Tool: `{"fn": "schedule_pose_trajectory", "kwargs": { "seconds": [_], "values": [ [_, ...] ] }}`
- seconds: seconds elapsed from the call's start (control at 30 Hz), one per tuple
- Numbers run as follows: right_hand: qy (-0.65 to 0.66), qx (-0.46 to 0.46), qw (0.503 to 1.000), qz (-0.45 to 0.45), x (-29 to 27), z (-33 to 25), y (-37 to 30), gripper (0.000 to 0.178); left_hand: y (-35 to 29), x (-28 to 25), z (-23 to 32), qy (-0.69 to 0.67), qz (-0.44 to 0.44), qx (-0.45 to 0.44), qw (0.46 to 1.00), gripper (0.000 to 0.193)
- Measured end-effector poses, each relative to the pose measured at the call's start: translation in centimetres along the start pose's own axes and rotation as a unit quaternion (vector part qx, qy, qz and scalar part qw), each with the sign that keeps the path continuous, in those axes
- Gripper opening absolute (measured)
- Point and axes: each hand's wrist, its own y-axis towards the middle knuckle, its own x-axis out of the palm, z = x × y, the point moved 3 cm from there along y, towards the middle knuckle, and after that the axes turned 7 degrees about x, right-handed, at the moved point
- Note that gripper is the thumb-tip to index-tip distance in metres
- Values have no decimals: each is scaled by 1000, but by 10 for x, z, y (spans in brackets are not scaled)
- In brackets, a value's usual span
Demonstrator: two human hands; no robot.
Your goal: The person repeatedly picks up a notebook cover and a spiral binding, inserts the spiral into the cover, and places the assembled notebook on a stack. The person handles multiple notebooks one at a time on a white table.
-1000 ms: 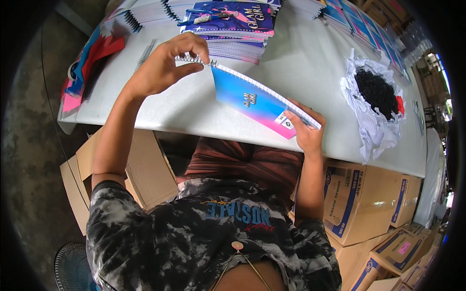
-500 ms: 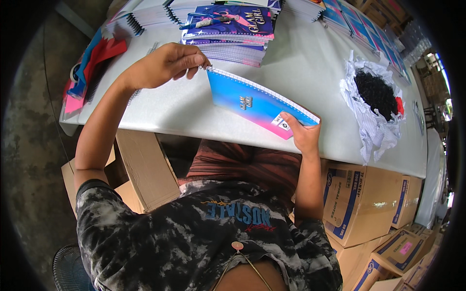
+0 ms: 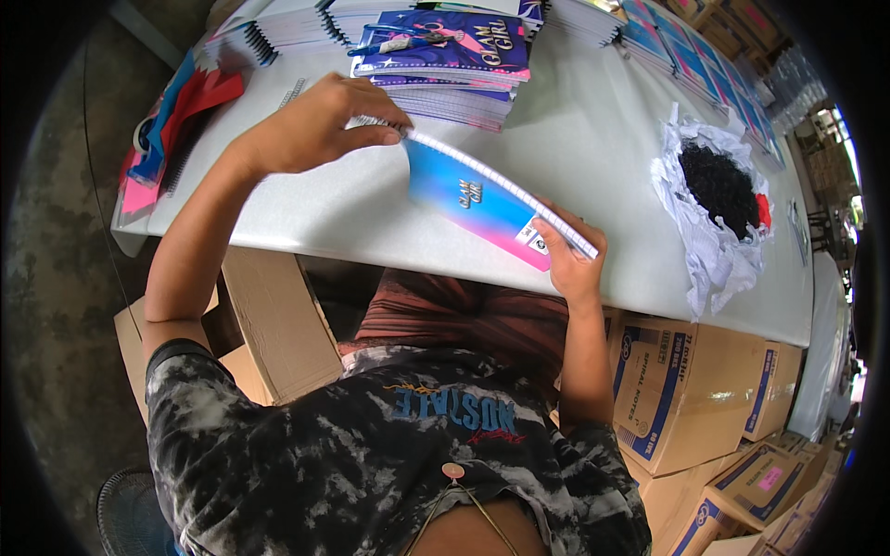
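A blue-to-pink notebook [image 3: 440, 181] is held tilted above the near side of the table, its row of punched holes along the upper edge. My right hand [image 3: 577, 261] grips its right end, thumb on the cover by a small white label and fingers behind. At its upper left corner, my left hand [image 3: 324, 125] pinches a thin spiral binding coil [image 3: 375, 121] between thumb and fingers. The fingers partly hide where the coil meets the holes. Beyond the notebook stands a stack of purple notebooks [image 3: 464, 69], with blue-handled pliers [image 3: 400, 44] lying on top.
Crumpled white paper [image 3: 681, 213] holds a heap of black coil scraps [image 3: 718, 185] at right. Blue notebooks [image 3: 672, 46] lie at the far right, spiral-bound stacks [image 3: 278, 42] at the far left. Red and blue material [image 3: 176, 120] sits at the left edge. Cardboard boxes [image 3: 695, 389] stand below the table.
My left hand has turned and closed in at the notebook's corner, showing more coil. The notebook's right end has dipped and tilted, and my right hand's fingers have shifted behind it.
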Motion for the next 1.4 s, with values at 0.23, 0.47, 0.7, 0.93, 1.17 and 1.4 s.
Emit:
{"fn": "schedule_pose_trajectory", "kwargs": {
  "seconds": [0.23,0.47,0.7,0.93,1.17,1.4],
  "values": [
    [-87,-108,990,2,18,-2,-6,33,-23,51,7,323,228,33,918,95],
    [-92,-195,976,-6,33,-9,-3,33,-46,63,-48,297,438,50,847,91],
    [-123,-239,963,0,39,-16,-21,36,-77,127,14,294,337,194,873,96],
    [-91,-194,977,-9,36,-9,-16,32,-69,124,44,344,231,291,862,95],
    [-120,-231,965,-6,46,-11,-14,39,-61,126,21,198,315,129,919,95],
    [-103,-225,968,-47,54,-19,-9,27,-43,104,26,179,438,153,867,80]
  ]
}}
